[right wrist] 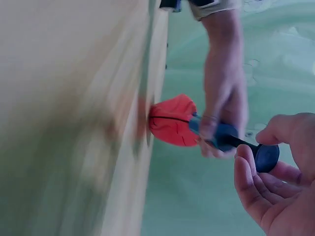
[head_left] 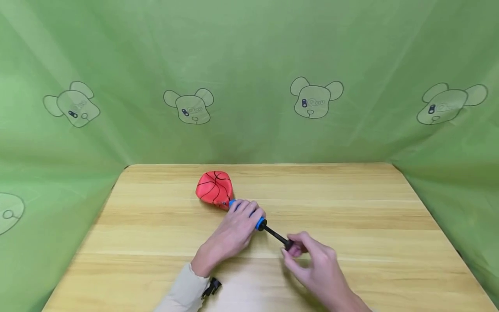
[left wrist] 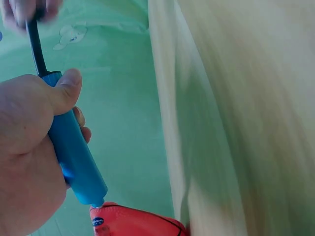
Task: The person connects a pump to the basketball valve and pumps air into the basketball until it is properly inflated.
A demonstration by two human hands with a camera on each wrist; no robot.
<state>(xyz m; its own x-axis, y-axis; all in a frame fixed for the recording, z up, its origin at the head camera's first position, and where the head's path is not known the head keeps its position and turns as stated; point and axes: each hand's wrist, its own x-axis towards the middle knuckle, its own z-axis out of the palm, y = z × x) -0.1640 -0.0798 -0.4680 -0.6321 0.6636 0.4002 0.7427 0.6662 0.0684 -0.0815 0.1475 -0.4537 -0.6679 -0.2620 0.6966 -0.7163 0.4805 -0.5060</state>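
A red ball with black basketball lines [head_left: 214, 188], slack and dented, lies on the table at the end of a blue hand pump [left wrist: 76, 152]. My left hand [head_left: 238, 225] grips the pump's blue barrel, fingers wrapped over it. From the barrel a thin black rod [head_left: 275, 234] extends toward my right hand [head_left: 320, 268]. That hand holds the rod's round black handle [right wrist: 267, 158] between its thumb and fingers. In the left wrist view the pump's nozzle end meets the red ball [left wrist: 133, 221] beside a small blue mark.
The light wooden table [head_left: 351, 195] carries all of this. Green sheeting [head_left: 249, 52] with printed bear heads hangs behind and at both sides. A small black clip-like piece [head_left: 212, 287] sits by the left sleeve [head_left: 185, 290].
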